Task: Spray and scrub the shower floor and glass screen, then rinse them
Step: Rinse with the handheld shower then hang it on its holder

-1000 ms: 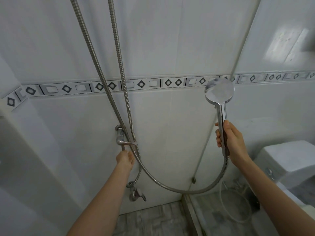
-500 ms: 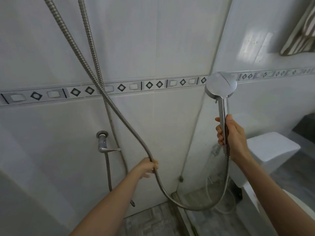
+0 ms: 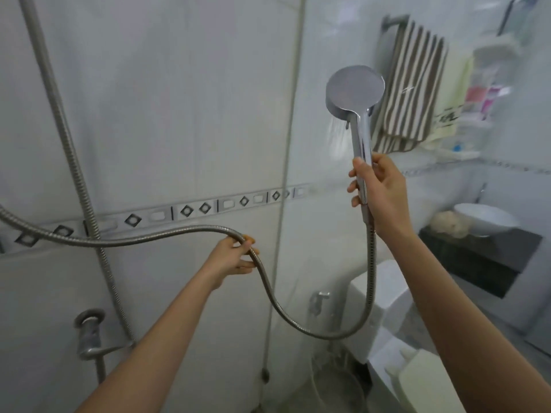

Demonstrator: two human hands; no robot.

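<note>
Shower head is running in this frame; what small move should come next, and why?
Probably sweep the shower head across the top of the glass screen, then work downward. The right hand grips its handle raised high, water streams from its face toward the glass, and the left hand holds the hose clear.

The shower head (image 3: 354,92) is raised right of centre, in front of the glass screen (image 3: 322,40). The right hand (image 3: 381,198) grips its handle just below. The hose (image 3: 167,234) drops from the handle, loops low, then climbs left into the left hand (image 3: 235,259) and runs on past the left edge, across the tiled wall (image 3: 179,114). A tap (image 3: 89,335) sits on that wall, low left. Behind the glass, a towel (image 3: 408,84) hangs high, with a shelf rack (image 3: 483,84) to its right. A toilet tank (image 3: 384,296) stands low, and a basin (image 3: 486,219) rests on a counter (image 3: 477,257) far right.
</note>
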